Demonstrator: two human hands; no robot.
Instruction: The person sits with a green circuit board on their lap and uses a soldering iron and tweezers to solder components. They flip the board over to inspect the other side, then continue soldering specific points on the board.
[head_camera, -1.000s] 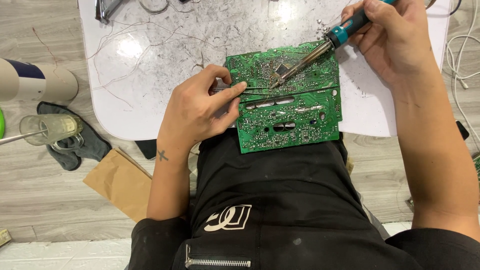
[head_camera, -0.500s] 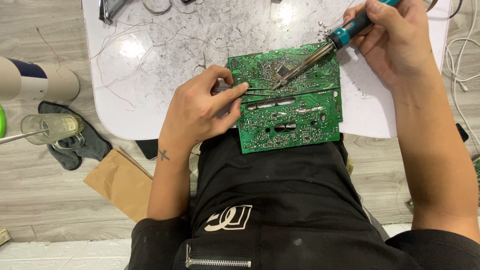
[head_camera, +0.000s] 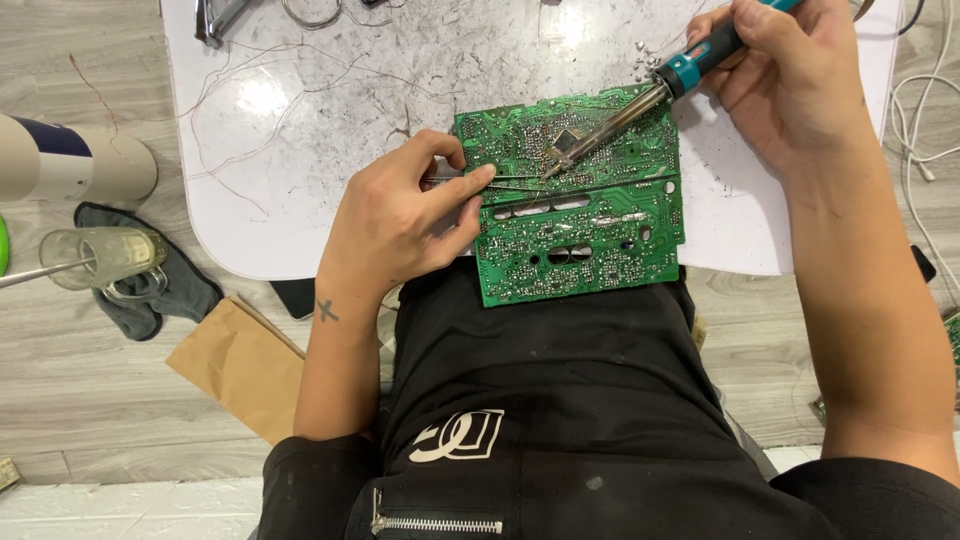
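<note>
The circuit board (head_camera: 575, 200) lies on the table (head_camera: 300, 130) edge before you, partly over your lap. Your left hand (head_camera: 400, 225) rests at its left side, pinching solder wire (head_camera: 515, 182); your right hand (head_camera: 785, 75) sets the soldering iron (head_camera: 640, 105) tip on it. A glass (head_camera: 100, 258) stands on the floor to your left.

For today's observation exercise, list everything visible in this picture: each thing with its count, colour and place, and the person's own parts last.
circuit board: one, green, at the table's near edge, over the lap
soldering iron: one, teal grip, tip on the board
solder wire: one, thin, silvery, leading to the tip
table: one, white, scratched
glass: one, clear, on the floor at left
cloth: one, dark grey, under the glass
paper bag: one, brown, on the floor
left hand: pinches the solder wire
right hand: grips the soldering iron
</note>
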